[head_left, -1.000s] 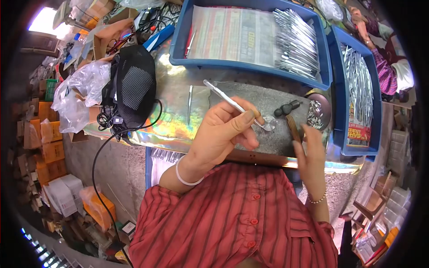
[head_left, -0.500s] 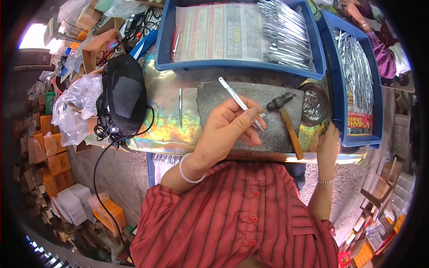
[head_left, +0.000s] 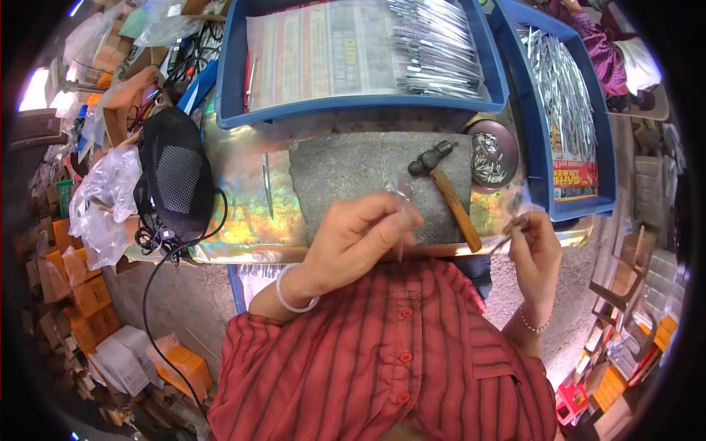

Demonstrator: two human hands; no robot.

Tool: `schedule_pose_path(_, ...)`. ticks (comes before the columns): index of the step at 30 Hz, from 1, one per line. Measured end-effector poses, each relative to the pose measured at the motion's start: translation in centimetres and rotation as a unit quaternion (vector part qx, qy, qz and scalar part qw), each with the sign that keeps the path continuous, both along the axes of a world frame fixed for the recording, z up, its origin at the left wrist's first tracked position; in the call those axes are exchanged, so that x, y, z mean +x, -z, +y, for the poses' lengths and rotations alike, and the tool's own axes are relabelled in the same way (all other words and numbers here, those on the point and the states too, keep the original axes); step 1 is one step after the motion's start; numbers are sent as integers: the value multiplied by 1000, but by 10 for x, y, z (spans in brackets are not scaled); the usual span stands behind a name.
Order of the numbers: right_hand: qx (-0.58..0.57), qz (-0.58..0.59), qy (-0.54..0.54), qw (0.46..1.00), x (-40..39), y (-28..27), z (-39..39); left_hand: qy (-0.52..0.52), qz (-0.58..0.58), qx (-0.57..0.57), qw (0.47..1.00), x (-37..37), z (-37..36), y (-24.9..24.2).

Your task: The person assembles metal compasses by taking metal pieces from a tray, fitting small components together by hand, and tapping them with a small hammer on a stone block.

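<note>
My left hand [head_left: 368,239], with a white bangle at its wrist, is closed in a pinch over the near edge of the grey slab. Between its fingertips is a slim silver metal piece [head_left: 402,192], blurred and turned partly end-on. To the right, my right hand [head_left: 535,246] pinches a small thin dark piece [head_left: 501,244] at the bench's front edge; its kind is too small to make out. A hammer [head_left: 452,206] with a wooden handle lies on the slab [head_left: 346,165]. Beside it stands a round dish [head_left: 512,151] of small metal pins [head_left: 487,158].
A blue tray [head_left: 353,105] at the back holds paper and slim silver pieces [head_left: 437,48]; another blue tray [head_left: 540,195] stands right. One silver piece [head_left: 267,184] lies left of the slab. A black mesh cap [head_left: 176,169] and cable sit further left. Another person's sleeve [head_left: 599,55] shows top right.
My right hand has risen from beside the dish and come nearer my body, now with a thin dark piece visible in its pinch. My left hand has turned the silver piece. The view has shifted.
</note>
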State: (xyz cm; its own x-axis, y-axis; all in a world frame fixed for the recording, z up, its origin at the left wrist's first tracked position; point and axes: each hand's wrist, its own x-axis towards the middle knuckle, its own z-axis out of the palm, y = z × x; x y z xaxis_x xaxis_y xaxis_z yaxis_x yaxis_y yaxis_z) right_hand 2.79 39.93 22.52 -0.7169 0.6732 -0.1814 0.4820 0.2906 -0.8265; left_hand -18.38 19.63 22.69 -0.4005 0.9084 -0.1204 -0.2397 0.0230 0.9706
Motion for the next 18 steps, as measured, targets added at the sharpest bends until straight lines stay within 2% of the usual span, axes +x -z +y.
schedule_pose_path(2,-155,97,16,983,-21,-22,-22,6,114,28,993,3,5,3)
schedule_pose_path(3,-200,109,0,974,-32,-31,-29,22,135,22,990,3,5,-1)
schedule_pose_path(6,-315,131,-89,936,-53,-33,-34,-41,-9,21,999,18,6,-3)
schedule_pose_path(11,-229,214,-138,940,-84,-27,-57,-24,-14,40,999,17,-3,1)
schedule_pose_path(17,-60,190,-179,963,-92,-27,-61,-71,-22,48,996,21,-8,8)
schedule_pose_path(18,-63,191,-168,965,-93,-26,-62,-71,2,48,996,21,-8,7)
